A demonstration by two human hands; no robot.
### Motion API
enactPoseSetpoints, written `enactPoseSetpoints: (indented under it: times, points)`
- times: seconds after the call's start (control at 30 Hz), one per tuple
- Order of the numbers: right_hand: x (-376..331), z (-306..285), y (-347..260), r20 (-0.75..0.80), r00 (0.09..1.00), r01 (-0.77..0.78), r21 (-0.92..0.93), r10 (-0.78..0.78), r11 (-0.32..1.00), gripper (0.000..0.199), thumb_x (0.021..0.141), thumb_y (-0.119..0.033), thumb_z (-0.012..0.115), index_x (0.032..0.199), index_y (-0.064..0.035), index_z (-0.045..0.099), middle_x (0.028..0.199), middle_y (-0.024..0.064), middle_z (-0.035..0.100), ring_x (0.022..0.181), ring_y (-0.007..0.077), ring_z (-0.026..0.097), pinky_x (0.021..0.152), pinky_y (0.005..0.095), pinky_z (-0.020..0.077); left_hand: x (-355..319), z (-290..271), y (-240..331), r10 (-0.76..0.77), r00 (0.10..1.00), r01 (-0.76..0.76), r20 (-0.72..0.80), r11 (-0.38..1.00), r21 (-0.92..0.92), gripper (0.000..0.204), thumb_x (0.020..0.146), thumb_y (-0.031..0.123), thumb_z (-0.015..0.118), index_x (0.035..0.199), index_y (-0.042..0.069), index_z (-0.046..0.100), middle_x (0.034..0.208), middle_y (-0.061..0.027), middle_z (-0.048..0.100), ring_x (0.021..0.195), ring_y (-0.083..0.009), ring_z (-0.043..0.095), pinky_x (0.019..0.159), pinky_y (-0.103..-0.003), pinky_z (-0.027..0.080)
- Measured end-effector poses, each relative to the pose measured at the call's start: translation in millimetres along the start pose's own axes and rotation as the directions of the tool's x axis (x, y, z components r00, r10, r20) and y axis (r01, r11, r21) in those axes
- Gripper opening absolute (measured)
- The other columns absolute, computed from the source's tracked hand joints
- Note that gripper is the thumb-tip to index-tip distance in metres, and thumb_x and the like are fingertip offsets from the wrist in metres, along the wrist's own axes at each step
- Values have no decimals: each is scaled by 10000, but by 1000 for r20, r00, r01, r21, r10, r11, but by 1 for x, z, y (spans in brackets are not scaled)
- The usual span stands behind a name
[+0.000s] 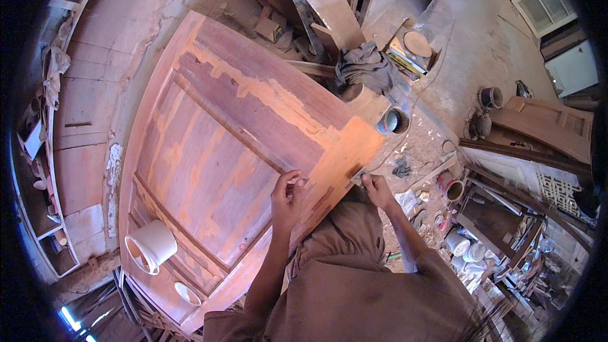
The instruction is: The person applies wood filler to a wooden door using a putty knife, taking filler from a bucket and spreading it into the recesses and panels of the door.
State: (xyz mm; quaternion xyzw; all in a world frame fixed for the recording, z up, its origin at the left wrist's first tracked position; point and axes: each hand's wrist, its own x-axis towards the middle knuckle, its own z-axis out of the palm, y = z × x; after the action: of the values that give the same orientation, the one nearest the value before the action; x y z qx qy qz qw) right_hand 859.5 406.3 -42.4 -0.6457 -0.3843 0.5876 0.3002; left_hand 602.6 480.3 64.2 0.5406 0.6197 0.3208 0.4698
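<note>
A reddish wooden panel door with orange filler-like patches lies flat in front of me. My left hand is over its near right part, fingers pinched together around something small and pale that I cannot make out. At the door's right end, my right hand grips a small flat scraper-like piece, its edge close to the orange-coated wood. A white plastic bucket stands on the door's left part. Beside it sits a round white lid-like disc.
Past the door's right end is an open paint can, with a dark crumpled cloth behind it. A box of odds and ends stands farther back. Used tins, wood offcuts and litter cover the floor at right. A shelf runs along the left.
</note>
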Motion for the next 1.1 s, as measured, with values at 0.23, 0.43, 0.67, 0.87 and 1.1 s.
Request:
enactPoseSetpoints:
  times: [0.23,0.43,0.67,0.87,1.1]
  points:
    - [15,-12,105,6,1000,13,-365,-12,931,598,973,-530,468,906,43,626,721,230,629,666,318,614,657,434,471,-10,-14,-12,-97,995,98,-14,995,33,221,965,147,605,1137,10,621,985,-99,674,723,-134,621,669,-293,507]
    - [7,-9,126,-180,934,-335,-144,308,931,757,972,-663,354,724,8,602,613,133,602,582,291,590,575,388,476,-4,-24,-4,-24,1000,23,18,999,41,237,962,153,611,1144,2,615,991,-100,669,750,-126,613,687,-291,501]
    - [-24,-50,5,250,954,-300,822,166,483,543,1005,-590,335,684,-155,389,512,-21,336,370,101,317,340,265,285,3,-18,19,-18,995,23,99,998,-50,259,973,176,598,1170,8,607,1011,-95,662,818,-129,614,743,-282,500]
    - [-29,-45,-97,656,752,-622,738,-64,262,478,992,-511,413,736,-108,445,509,0,407,337,91,327,302,248,255,28,9,82,138,938,-117,319,990,-83,329,927,197,665,1187,7,596,1057,-113,646,972,-193,625,850,-325,499]
    - [-5,19,-133,719,630,-726,410,295,552,418,983,-465,471,752,-118,497,509,5,421,327,97,345,287,257,236,47,10,51,322,895,-239,308,930,-279,285,847,148,773,1018,-16,615,1095,-122,628,1026,-229,618,899,-343,487]
